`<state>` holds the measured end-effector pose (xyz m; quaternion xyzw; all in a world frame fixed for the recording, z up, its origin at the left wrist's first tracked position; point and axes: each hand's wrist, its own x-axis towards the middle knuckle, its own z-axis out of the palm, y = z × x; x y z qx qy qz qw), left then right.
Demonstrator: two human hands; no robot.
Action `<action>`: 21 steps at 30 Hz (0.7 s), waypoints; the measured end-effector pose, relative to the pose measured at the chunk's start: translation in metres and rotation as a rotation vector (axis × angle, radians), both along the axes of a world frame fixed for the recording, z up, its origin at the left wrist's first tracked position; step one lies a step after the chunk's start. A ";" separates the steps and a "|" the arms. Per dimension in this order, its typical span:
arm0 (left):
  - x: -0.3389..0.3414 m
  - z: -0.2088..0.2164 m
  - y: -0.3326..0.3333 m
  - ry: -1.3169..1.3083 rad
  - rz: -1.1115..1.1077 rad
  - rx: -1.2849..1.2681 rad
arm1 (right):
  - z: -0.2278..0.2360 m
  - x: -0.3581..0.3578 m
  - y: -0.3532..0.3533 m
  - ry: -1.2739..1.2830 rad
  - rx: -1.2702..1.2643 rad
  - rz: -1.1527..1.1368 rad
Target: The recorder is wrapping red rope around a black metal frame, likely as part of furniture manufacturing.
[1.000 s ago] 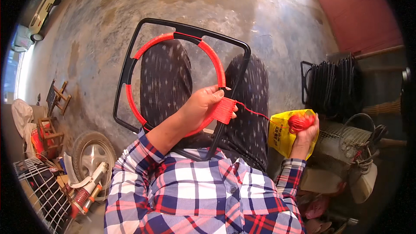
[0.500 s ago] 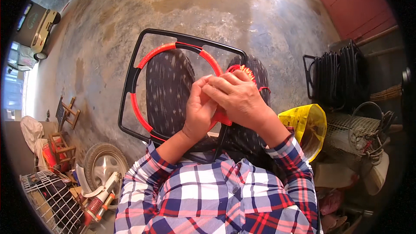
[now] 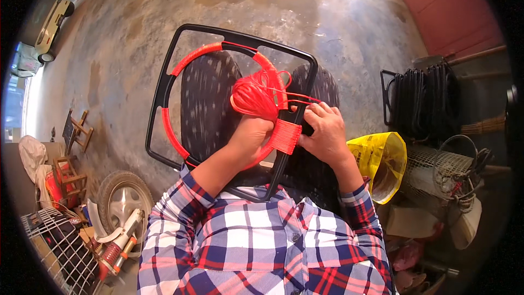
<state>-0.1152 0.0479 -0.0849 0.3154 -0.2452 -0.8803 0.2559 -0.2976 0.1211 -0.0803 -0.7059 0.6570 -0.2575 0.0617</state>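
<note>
A black square frame (image 3: 159, 98) with a round inner ring rests across my lap. Red cord (image 3: 287, 137) is wound tightly round parts of the ring and the frame's right side. My left hand (image 3: 254, 137) is closed on the lower end of a bundle of red cord (image 3: 254, 93) inside the ring; its fingertips are hidden under the bundle. Strands run from the bundle rightward over the frame's right bar to my right hand (image 3: 326, 134). That hand, just outside the bar, has its fingers curled and pinches the cord.
To the right stand a yellow bag (image 3: 394, 166), a stack of black frames (image 3: 423, 98) and a wire mesh roll (image 3: 436, 169). On the left are a wheel (image 3: 124, 201), a wire crate (image 3: 64, 248) and small wooden stools (image 3: 71, 180). Concrete floor (image 3: 262, 11) lies ahead.
My hands were together over the frame's right side and have drawn apart. The cord bundle has shifted left into the ring with my left hand; my right hand has moved right and down.
</note>
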 end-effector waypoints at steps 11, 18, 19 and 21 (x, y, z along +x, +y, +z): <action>0.004 -0.013 -0.005 0.110 -0.042 0.148 | -0.015 -0.044 0.028 -1.140 0.019 -0.219; 0.004 -0.009 -0.005 0.152 -0.024 0.119 | -0.006 -0.104 0.083 -1.851 -0.296 0.229; 0.003 -0.008 -0.005 0.163 -0.035 0.102 | -0.013 -0.132 0.092 -1.830 -0.292 0.436; 0.005 -0.001 -0.004 0.167 -0.020 0.109 | -0.013 -0.163 0.117 -1.911 -0.346 0.467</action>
